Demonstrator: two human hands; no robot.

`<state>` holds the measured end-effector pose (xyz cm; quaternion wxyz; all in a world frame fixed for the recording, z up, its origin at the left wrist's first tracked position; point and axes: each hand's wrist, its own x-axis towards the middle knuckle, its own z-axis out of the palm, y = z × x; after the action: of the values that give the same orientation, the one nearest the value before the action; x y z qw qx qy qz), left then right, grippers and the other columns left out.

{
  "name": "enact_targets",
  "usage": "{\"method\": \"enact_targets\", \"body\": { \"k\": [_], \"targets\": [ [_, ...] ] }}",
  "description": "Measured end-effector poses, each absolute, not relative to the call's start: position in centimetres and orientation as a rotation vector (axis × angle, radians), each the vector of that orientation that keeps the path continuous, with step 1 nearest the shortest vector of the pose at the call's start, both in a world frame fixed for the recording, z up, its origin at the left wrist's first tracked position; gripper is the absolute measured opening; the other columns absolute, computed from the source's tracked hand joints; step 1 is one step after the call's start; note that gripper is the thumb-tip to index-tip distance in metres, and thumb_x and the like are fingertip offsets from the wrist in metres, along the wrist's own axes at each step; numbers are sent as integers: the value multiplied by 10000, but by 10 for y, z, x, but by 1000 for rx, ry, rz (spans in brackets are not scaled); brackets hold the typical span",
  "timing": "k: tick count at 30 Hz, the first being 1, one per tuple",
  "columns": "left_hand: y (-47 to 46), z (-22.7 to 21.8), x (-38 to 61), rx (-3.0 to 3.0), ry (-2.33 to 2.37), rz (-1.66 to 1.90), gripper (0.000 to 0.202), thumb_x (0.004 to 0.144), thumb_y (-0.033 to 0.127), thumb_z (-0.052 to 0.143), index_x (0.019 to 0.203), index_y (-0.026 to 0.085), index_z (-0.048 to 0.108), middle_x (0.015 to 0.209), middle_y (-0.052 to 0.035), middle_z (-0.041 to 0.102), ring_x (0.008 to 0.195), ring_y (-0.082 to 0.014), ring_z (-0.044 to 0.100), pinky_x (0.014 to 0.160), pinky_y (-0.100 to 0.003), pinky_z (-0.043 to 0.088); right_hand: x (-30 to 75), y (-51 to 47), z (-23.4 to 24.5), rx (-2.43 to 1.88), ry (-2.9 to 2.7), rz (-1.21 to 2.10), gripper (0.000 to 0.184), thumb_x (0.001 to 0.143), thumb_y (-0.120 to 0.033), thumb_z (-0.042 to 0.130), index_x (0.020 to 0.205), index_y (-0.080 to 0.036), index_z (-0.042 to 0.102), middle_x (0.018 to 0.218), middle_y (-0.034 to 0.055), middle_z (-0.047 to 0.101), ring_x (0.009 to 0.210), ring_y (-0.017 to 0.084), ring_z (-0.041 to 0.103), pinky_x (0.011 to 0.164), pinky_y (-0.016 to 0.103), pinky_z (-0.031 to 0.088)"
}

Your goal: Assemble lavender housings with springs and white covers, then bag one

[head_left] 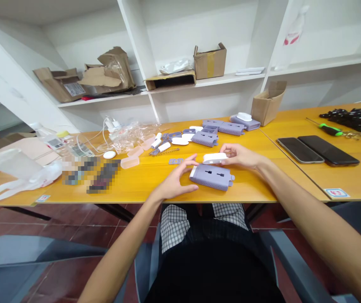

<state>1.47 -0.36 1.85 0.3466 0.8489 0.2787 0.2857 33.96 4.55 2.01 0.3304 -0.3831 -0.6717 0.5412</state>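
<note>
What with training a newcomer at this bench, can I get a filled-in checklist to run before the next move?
1. White piece held in the right-hand grip: ok.
2. Lavender housing lying on the table, dark slots in view: ok.
3. Left-hand grip touching the housing: cannot tell; it is open beside the white-tipped end.
4. White piece clear of the housing: cannot tell.
5. Space beyond the left-hand grip free of loose parts: not ok; a pierced plate lies there.
6. Green-and-black screwdriver away from both hands: ok.

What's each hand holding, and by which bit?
The right hand holds a white plastic piece by its right end. The left hand, beside a purple case, looks open.
</note>
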Motion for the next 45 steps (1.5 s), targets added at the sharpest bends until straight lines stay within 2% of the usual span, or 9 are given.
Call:
{"method": "enact_targets", "body": {
  "k": [5, 9, 12, 19, 24, 33, 39, 45],
  "targets": [
    [-5, 18, 25, 2265, 958, 607, 663, 838, 395, 805, 1418, 268, 509, 1520, -111, 569, 1414, -319, 555, 1200, -524, 459, 331, 46, 16, -967, -1761, 1430, 458, 690, -394, 919, 949, -240, 574, 1019, 29, 761, 957, 219, 733, 898, 398, 578],
    [-2, 15, 24, 2268, 1061, 647, 647, 788, 421, 843, 1334, 253, 540, 1415, -102, 622, 1330, -308, 603, 1167, -506, 478, 332, 46, 16, -996, -1762, 1420, 499, 654, -404, 932, 972, -239, 585, 1003, 34, 746, 982, 242, 721, 875, 400, 574],
    [6, 16, 14, 2254, 1162, 682, 661, 789, 426, 840, 1351, 248, 541, 1432, -113, 623, 1352, -315, 593, 1199, -518, 447, 330, 46, 16, -1009, -1765, 1402, 477, 679, -386, 905, 1003, -250, 582, 1007, 25, 731, 969, 236, 714, 848, 389, 576],
    [17, 20, -12, 2246, 1126, 600, 742, 833, 470, 805, 1480, 268, 503, 1549, -117, 566, 1417, -313, 563, 1232, -498, 428, 321, 45, 12, -895, -1819, 1441, 422, 775, -413, 846, 1046, -255, 564, 1029, 8, 714, 954, 207, 704, 925, 406, 564],
    [12, 19, -7, 2364, 1191, 579, 706, 901, 511, 740, 1518, 277, 491, 1596, -109, 532, 1494, -344, 484, 1272, -538, 359, 323, 48, 7, -862, -1849, 1396, 482, 745, -421, 889, 1084, -264, 583, 976, -16, 687, 923, 198, 672, 871, 368, 538],
    [11, 15, -4, 2425, 1217, 596, 692, 923, 523, 729, 1523, 288, 477, 1589, -112, 546, 1473, -357, 506, 1247, -566, 361, 319, 47, 8, -789, -1847, 1401, 478, 714, -405, 933, 1063, -250, 644, 832, -53, 583, 722, 135, 528, 687, 291, 448],
    [11, 14, -5, 2443, 1198, 600, 679, 931, 502, 726, 1524, 286, 475, 1597, -104, 543, 1486, -353, 494, 1254, -573, 341, 309, 45, 5, -799, -1862, 1317, 449, 701, -423, 939, 1011, -247, 667, 802, -44, 588, 698, 139, 499, 634, 291, 401],
    [11, 13, -4, 2461, 1201, 593, 681, 938, 529, 718, 1528, 288, 477, 1606, -115, 536, 1493, -363, 486, 1257, -595, 326, 308, 41, 13, -839, -1830, 1303, 446, 645, -387, 944, 975, -231, 687, 889, -16, 653, 693, 128, 523, 638, 295, 416]
  ]
}}
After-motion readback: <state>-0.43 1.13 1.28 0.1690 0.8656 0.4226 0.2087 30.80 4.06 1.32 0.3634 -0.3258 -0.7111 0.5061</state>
